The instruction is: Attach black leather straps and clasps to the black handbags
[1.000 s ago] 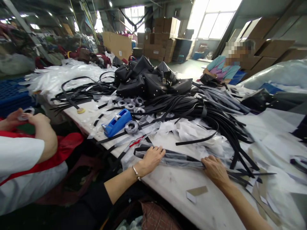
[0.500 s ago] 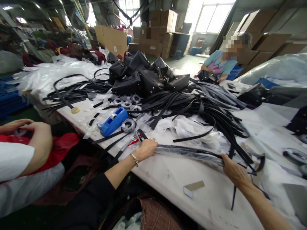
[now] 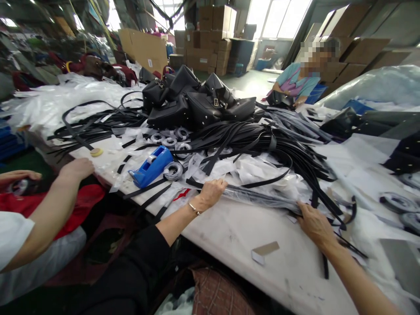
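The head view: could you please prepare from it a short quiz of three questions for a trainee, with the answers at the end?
1. What do the left hand and the right hand hold?
2. The dispenser is: a) red, b) blue, c) white.
3. True or false: the bags lie farther from the hands than the dispenser does.

Key: 1. A wrapped strap. 2. b. 3. True.

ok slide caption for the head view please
Left hand and right hand hold a plastic-wrapped black strap near a blue tape dispenser.

Workshop: piled bags, stacked cartons
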### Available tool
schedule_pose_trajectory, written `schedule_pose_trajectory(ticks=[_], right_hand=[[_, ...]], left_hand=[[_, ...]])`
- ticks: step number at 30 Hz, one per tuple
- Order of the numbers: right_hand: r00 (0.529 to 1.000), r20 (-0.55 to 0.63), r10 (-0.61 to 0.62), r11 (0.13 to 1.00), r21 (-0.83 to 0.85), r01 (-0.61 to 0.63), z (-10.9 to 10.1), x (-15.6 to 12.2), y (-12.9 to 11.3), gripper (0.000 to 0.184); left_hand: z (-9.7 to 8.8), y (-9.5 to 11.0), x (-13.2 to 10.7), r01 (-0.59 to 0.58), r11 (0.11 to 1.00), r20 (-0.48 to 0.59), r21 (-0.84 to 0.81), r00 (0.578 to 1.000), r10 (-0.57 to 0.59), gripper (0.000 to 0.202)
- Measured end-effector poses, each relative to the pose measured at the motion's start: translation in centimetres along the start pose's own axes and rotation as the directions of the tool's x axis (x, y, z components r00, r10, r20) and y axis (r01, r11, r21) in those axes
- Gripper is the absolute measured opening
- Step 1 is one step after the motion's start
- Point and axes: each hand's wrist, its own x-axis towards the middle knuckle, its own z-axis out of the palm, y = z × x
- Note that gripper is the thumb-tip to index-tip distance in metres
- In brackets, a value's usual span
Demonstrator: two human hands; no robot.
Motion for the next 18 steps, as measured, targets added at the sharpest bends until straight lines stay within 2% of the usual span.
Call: schedule_pose_trajectory(ticks=[1,4,6,9,11,13,16,18], right_hand=[[1.0,-0.024,-0.014,1.0,-0.007,0.014,0.0,-0.5,-0.2,0.045],[0.998,-0.064,-0.005,0.999,-0.036,0.002,-0.4,-1.9,-1.0,0.056],[0.994,-0.101,0.03,0.999,-0.039,-0.034,-1.4,-2.2,-1.8,0.059],[0.984,-0.179,0.014,0.998,0.061,-0.003,-3.9,-1.9,-4.1,0.055],[0.972,-0.228,-0.057,0.976,0.192,0.102,-5.4,-1.6,-6.7,0.05],[0.956,-0.241,-0.166,0.918,0.317,0.239,-6.2,-1.5,-9.9,0.045],[0.926,-0.226,-0.302,0.829,0.417,0.372,-6.5,-1.3,-14.2,0.04],[0.915,-0.231,-0.332,0.799,0.446,0.403,-6.4,-0.7,-16.1,0.036]], left_hand=[[0.4,0.5,-1.0,-0.028,0.999,0.01,-0.015,1.0,0.029,0.029],[2.0,1.7,-4.5,-0.143,0.985,0.011,-0.095,0.989,0.145,0.071],[2.8,2.0,-6.6,-0.202,0.97,-0.044,-0.138,0.979,0.198,0.077],[3.3,1.5,-9.2,-0.223,0.96,-0.224,-0.171,0.957,0.183,0.051],[3.3,0.8,-10.9,-0.203,0.959,-0.377,-0.199,0.919,0.116,0.031],[3.5,0.1,-12.5,-0.161,0.961,-0.482,-0.223,0.875,0.035,0.02],[3.9,-1.1,-14.7,-0.077,0.972,-0.517,-0.222,0.854,-0.05,0.014],[3.9,-1.9,-15.6,-0.019,0.977,-0.53,-0.212,0.842,-0.099,0.013]])
